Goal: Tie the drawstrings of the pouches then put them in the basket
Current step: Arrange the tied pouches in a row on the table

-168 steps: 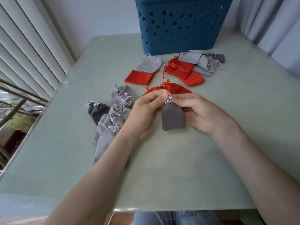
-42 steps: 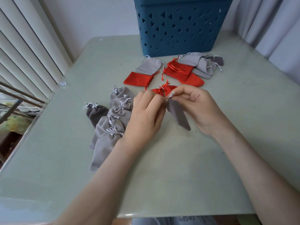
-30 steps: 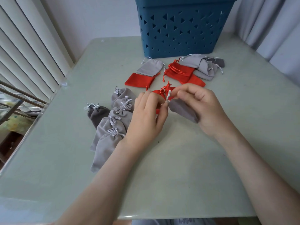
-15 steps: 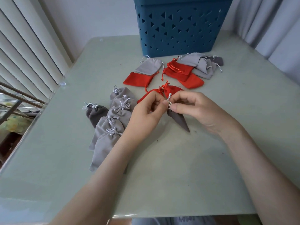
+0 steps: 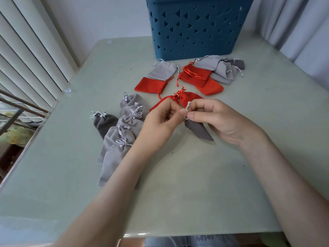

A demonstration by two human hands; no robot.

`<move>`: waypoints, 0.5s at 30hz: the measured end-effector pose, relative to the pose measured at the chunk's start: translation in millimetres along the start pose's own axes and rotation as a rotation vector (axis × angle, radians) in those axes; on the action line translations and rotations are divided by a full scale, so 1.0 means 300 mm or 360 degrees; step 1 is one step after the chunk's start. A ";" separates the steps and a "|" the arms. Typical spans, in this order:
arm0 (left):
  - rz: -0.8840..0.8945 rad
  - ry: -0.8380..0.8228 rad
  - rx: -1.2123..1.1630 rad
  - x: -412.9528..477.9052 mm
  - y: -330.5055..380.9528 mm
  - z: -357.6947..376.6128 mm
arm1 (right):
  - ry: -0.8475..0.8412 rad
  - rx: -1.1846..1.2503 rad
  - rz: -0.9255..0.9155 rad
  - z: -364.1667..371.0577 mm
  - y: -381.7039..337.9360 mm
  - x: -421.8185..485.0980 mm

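A small dark grey pouch (image 5: 198, 130) hangs over the table's middle, held at its neck between my two hands. My left hand (image 5: 160, 122) pinches its white drawstring (image 5: 187, 106) from the left. My right hand (image 5: 219, 119) pinches the same string from the right, and the pouch body trails down under it. A tall blue basket (image 5: 194, 27) with triangle holes stands at the back of the table. Tied red pouches (image 5: 185, 99) lie just behind my fingers.
A row of tied light grey pouches (image 5: 121, 138) and dark grey ones (image 5: 105, 122) lies left of my left arm. Flat red pouches (image 5: 151, 85) and grey pouches (image 5: 219, 70) lie in front of the basket. Blinds stand on the left, curtains on the right.
Both hands kept working the white string at the pouch's neck. The pouch swung from hanging flat to slanting down to the right under my right hand.
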State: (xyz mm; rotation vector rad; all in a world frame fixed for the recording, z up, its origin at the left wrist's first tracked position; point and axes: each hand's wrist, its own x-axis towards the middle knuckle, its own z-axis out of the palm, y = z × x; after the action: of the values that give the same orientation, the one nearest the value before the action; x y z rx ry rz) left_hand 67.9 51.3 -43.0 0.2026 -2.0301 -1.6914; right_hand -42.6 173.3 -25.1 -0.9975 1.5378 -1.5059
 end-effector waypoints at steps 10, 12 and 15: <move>-0.0190 -0.0172 0.0057 0.008 0.000 -0.022 | 0.0041 -0.0407 -0.0015 0.000 -0.001 -0.006; -0.0212 -0.0208 -0.0002 0.009 0.006 -0.026 | 0.0034 -0.0419 0.0001 0.000 -0.005 -0.007; -0.0246 -0.0217 -0.0061 0.008 0.009 -0.029 | 0.0031 -0.0437 0.0018 -0.006 -0.008 -0.006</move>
State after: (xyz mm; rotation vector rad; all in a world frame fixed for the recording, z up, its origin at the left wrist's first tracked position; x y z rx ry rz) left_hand 70.2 43.2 -38.9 0.2426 -2.1260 -1.8831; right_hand -43.3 175.8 -22.5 -1.1281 1.7951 -1.3226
